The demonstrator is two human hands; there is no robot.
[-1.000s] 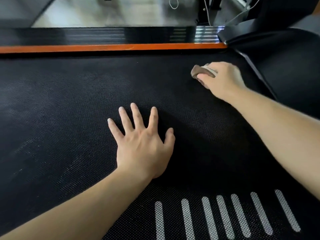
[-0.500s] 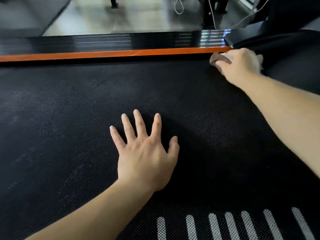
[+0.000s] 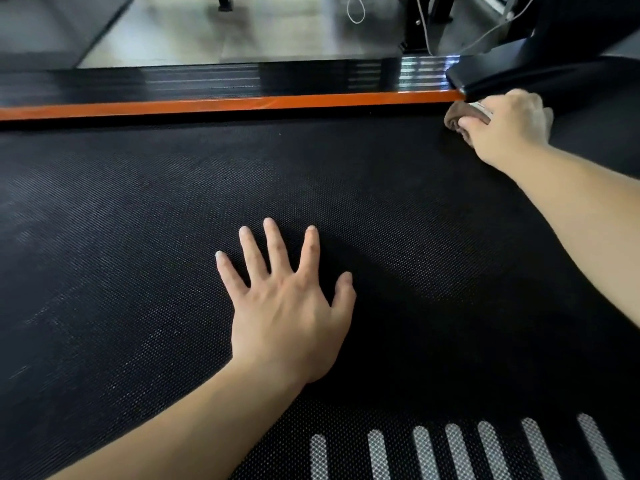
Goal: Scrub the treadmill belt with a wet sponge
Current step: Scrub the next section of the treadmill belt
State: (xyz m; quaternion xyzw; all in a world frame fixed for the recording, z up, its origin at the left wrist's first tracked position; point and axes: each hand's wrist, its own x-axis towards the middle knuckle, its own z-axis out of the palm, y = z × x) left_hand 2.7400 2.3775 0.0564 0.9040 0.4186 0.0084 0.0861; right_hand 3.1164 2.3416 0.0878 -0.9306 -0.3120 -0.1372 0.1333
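While the left hand lies flat on the treadmill belt, fingers straight, spread and holding nothing, the right hand reaches well ahead and to the right of it, curled round a brown sponge. The sponge pokes out on that hand's left side, seemingly pressed to the belt, though the contact itself is hidden. Just beyond the right hand runs an orange side strip. White stripes mark the belt behind the left hand, beside its forearm.
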